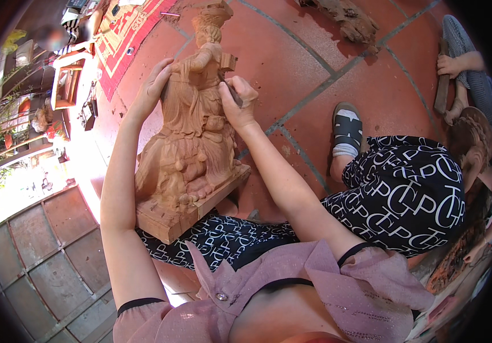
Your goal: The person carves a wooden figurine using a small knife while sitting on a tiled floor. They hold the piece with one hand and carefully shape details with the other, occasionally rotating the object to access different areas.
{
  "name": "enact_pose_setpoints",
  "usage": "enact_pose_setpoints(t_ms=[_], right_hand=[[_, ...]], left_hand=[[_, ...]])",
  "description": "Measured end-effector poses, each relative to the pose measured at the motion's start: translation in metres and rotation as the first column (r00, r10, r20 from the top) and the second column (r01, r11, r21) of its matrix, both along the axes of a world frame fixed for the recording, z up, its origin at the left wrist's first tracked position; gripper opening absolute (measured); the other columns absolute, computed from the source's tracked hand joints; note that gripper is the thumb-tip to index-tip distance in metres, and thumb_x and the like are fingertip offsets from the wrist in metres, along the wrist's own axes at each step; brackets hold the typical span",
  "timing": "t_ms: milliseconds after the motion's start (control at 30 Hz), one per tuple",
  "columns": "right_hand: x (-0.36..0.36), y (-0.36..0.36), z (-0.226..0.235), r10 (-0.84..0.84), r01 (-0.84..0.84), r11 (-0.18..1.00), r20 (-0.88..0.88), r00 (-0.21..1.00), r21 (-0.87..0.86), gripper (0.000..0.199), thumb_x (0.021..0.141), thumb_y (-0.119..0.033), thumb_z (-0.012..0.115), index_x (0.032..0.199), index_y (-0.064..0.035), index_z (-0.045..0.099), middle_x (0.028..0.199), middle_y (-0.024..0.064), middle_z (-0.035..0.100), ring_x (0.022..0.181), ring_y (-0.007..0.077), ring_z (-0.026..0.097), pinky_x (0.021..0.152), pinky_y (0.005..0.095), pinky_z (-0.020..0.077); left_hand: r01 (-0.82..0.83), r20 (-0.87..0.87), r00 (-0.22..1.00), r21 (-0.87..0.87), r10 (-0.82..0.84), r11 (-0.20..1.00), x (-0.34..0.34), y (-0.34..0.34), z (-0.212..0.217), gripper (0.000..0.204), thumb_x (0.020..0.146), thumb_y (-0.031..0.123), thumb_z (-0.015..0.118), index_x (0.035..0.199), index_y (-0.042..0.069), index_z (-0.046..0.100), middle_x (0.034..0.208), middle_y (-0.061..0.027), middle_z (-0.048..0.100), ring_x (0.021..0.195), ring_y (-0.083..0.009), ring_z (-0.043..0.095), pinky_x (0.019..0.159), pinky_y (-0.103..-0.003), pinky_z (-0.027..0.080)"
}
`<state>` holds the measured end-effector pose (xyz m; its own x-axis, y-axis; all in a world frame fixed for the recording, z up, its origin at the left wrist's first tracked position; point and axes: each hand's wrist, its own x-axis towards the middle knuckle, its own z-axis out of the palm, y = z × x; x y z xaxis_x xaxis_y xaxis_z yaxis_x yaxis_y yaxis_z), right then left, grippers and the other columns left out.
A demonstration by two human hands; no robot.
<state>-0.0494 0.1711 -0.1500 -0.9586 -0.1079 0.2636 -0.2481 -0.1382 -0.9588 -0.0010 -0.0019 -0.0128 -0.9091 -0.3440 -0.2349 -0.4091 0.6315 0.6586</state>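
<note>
A carved wooden statue (191, 114) of a robed figure leans across my lap, its squared base (168, 223) near me and its narrow top pointing away. My left hand (155, 86) lies along the figure's left side, fingers stretched out and touching the wood. On the other side, my right hand (240, 103) is closed in a pinch against the figure's middle, around a small dark piece (234, 94). Most of that piece is hidden by the fingers, so its kind does not show. A small block of wood (228, 62) juts from the carving just beyond my right hand.
Red floor tiles (291, 86) surround me. A rough wood piece (346, 23) lies at the far side. To the right, another person's hand (451, 66) grips a wooden bar (442, 86). A red patterned mat (128, 43) and a wooden frame (66, 86) are at the far left.
</note>
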Motion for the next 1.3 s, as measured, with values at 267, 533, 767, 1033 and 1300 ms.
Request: enact_pose_setpoints(t_ms=[267, 533, 767, 1033, 1300], right_hand=[[0.016, -0.010, 0.020, 0.087, -0.084, 0.994, 0.040, 0.995, -0.071, 0.011, 0.076, -0.004, 0.060, 0.071, -0.0018, 0.051, 0.066, 0.0144, 0.056, 0.060, 0.0273, 0.057, 0.054, 0.0369, 0.0442], [-0.022, 0.012, -0.001, -0.037, 0.065, 0.994, 0.294, 0.955, -0.086, 0.019, 0.074, -0.012, 0.065, 0.065, -0.0027, 0.052, 0.056, 0.0115, 0.053, 0.051, 0.0226, 0.054, 0.052, 0.0353, 0.0427], [-0.012, 0.010, -0.013, -0.008, 0.012, 1.000, 0.226, 0.974, -0.018, 0.014, 0.075, -0.009, 0.065, 0.069, -0.0025, 0.055, 0.062, 0.0130, 0.057, 0.058, 0.0269, 0.057, 0.056, 0.0355, 0.0446], [-0.005, 0.005, -0.012, 0.034, -0.029, 0.999, 0.148, 0.988, -0.032, 0.009, 0.077, -0.008, 0.065, 0.076, -0.0027, 0.058, 0.071, 0.0141, 0.059, 0.064, 0.0278, 0.059, 0.061, 0.0344, 0.0470], [-0.005, 0.005, -0.008, 0.045, -0.047, 0.999, 0.092, 0.995, 0.018, 0.008, 0.076, -0.007, 0.065, 0.078, -0.0019, 0.058, 0.071, 0.0129, 0.059, 0.064, 0.0253, 0.059, 0.059, 0.0325, 0.0463]], left_hand=[[-0.007, -0.014, 1.000, 0.049, 0.008, 0.999, 0.000, -0.002, -0.005, 0.053, 0.094, 0.041, 0.041, 0.132, 0.005, 0.043, 0.130, -0.0109, 0.048, 0.124, -0.0201, 0.042, 0.102, -0.030, 0.032], [0.014, -0.003, 1.000, -0.026, -0.014, 1.000, 0.000, -0.006, -0.004, 0.053, 0.094, 0.041, 0.041, 0.132, 0.005, 0.043, 0.131, -0.0115, 0.047, 0.125, -0.0203, 0.041, 0.103, -0.030, 0.031], [-0.012, -0.013, 1.000, 0.034, 0.012, 0.999, 0.001, -0.002, -0.004, 0.053, 0.094, 0.042, 0.042, 0.132, 0.005, 0.043, 0.132, -0.0111, 0.047, 0.124, -0.0202, 0.042, 0.102, -0.031, 0.032], [-0.020, 0.002, 1.000, -0.004, 0.020, 1.000, 0.002, -0.002, -0.004, 0.053, 0.093, 0.043, 0.041, 0.131, 0.007, 0.044, 0.131, -0.0122, 0.048, 0.124, -0.0215, 0.043, 0.102, -0.031, 0.032], [-0.003, -0.012, 1.000, -0.005, 0.003, 1.000, 0.000, -0.004, -0.005, 0.053, 0.094, 0.043, 0.041, 0.131, 0.006, 0.044, 0.131, -0.0126, 0.048, 0.124, -0.0223, 0.043, 0.103, -0.031, 0.031]])
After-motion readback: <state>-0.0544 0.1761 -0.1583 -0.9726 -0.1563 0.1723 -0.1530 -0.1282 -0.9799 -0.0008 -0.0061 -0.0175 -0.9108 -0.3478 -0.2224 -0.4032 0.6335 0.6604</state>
